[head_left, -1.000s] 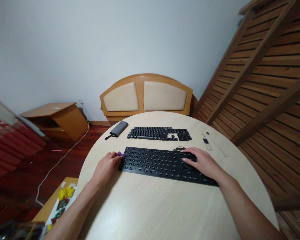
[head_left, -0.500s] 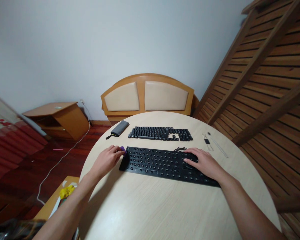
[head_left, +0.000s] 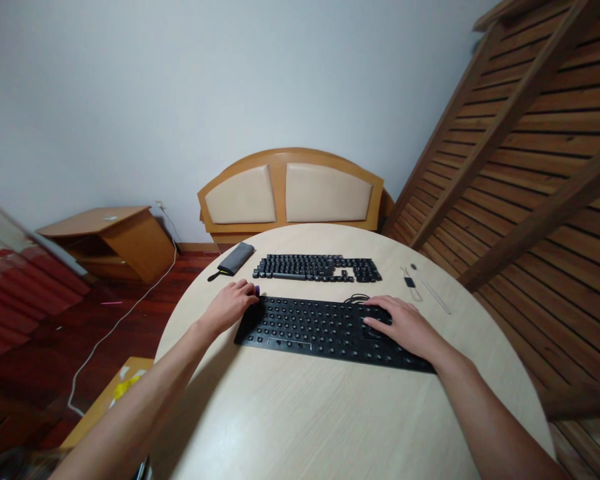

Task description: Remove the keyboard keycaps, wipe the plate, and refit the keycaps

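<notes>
A black keyboard base (head_left: 310, 327) without keycaps lies across the round light-wood table (head_left: 330, 413). My left hand (head_left: 230, 303) is closed on a small purple object (head_left: 256, 290) at the keyboard's far left corner. My right hand (head_left: 405, 327) lies flat, fingers spread, on the keyboard's right part. Behind the base, the black keycaps (head_left: 316, 267) are laid out in rows in keyboard shape.
A grey pouch (head_left: 234, 259) lies at the table's far left. Small tools and a thin stick (head_left: 425, 283) lie at the far right. A wooden headboard (head_left: 290, 193) stands behind the table, a slatted bed frame (head_left: 530, 153) leans right, a low cabinet (head_left: 110, 240) sits left.
My left hand has carried the purple object from the keyboard's left edge forward and right to its far left corner. My right hand has stayed on the keyboard.
</notes>
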